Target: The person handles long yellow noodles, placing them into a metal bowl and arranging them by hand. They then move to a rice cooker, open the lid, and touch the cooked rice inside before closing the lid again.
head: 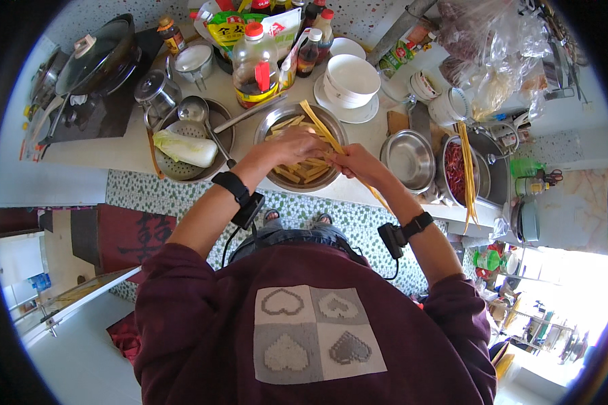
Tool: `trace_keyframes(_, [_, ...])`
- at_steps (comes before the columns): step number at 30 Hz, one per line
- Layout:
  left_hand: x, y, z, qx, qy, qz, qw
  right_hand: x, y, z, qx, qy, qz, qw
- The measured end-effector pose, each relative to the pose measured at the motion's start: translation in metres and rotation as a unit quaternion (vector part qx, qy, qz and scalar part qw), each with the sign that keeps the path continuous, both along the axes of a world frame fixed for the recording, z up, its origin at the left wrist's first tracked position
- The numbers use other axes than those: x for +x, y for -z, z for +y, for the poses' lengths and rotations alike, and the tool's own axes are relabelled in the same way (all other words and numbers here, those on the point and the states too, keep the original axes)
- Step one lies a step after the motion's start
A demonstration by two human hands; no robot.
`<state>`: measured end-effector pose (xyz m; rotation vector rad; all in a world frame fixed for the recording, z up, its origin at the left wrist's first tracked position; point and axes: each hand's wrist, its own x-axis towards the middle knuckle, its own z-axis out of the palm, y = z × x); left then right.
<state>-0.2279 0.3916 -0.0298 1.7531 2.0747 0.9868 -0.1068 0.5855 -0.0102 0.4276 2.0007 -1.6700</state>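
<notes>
Over a steel bowl (340,126) of short yellow pieces of dried bean-curd stick (304,169), both of my hands are close together. My right hand (357,161) grips long, thin dried bean-curd sticks (320,121), at the bowl's right rim. They slant from the bowl's far side, past my right fingers, down to the counter's front edge. My left hand (296,145) is above the pieces, its fingers bent near the sticks. Its fingertips are partly hidden, so I cannot tell whether it pinches one.
More long sticks (467,172) lie across a basin of dried red chillies (455,169) by the sink. An empty steel bowl (409,159) is to the right. Leftward, a colander (177,164) holds a napa cabbage (185,148) and a ladle (195,109). White bowls (352,81) and an oil bottle (255,63) stand behind.
</notes>
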Motion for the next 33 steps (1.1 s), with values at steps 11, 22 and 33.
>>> trace_keyframes(11, [-0.013, -0.009, -0.003, -0.299, -0.05, 0.096, 0.948, -0.008, 0.009, -0.006, 0.095, 0.024, -0.011, 0.995])
trace_keyframes(22, [-0.022, 0.007, -0.009, -0.081, 0.023, 0.014, 0.996, -0.007, -0.008, -0.006, -0.021, -0.031, -0.06, 0.997])
trace_keyframes(33, [-0.006, 0.018, -0.004, -0.17, -0.079, -0.044, 0.981, -0.021, -0.017, -0.037, 0.077, -0.024, 0.087, 0.993])
